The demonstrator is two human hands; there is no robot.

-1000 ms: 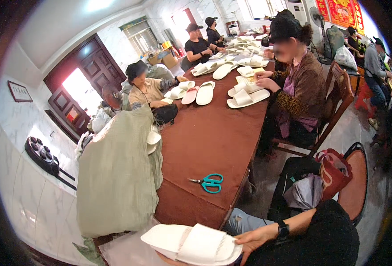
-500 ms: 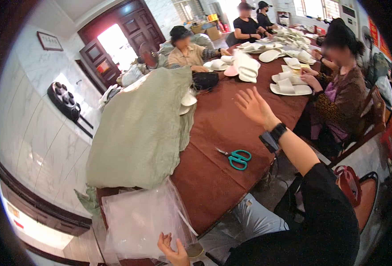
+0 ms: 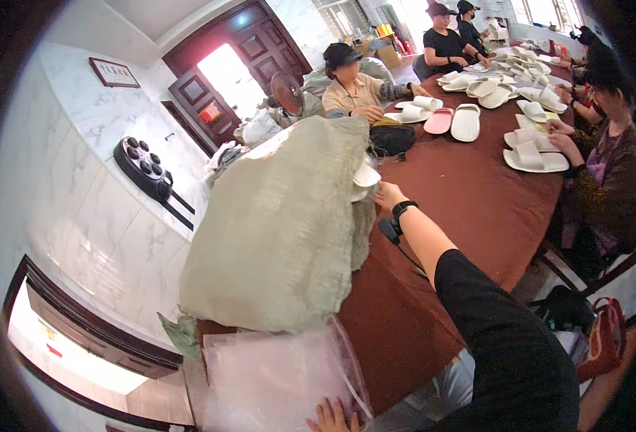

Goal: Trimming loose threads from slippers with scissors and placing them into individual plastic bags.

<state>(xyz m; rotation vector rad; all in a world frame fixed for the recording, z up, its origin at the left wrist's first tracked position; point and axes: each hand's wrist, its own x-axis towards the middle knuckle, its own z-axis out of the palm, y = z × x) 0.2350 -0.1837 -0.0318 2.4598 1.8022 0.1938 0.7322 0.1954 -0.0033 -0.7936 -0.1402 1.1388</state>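
At the mouth of a large pale-green woven sack [image 3: 274, 223], my right hand [image 3: 388, 196] has its fingers bent in beside the sack's edge. White slippers [image 3: 365, 175] poke out of that opening, close to my fingertips. Whether the fingers pinch cloth or slipper is too small to tell. A dark band with a small device circles my right wrist. My left hand [image 3: 332, 417] lies with spread fingers on a stack of clear plastic bags [image 3: 267, 374] at the near table corner, partly cut off by the lower edge.
On the brown-covered table [image 3: 454, 194] lie a pink sole [image 3: 439, 121], a white sole [image 3: 465, 123] and several white slippers [image 3: 534, 156]. Co-workers sit along both sides; one [image 3: 354, 90] is beyond the sack. A red bag [image 3: 606, 338] sits on a chair at right.
My right hand swung left from over the table to the sack's mouth. My left hand came down onto the plastic bags. Soles blurred before now lie flat and separate. The view turned left; the scissors dropped from sight.
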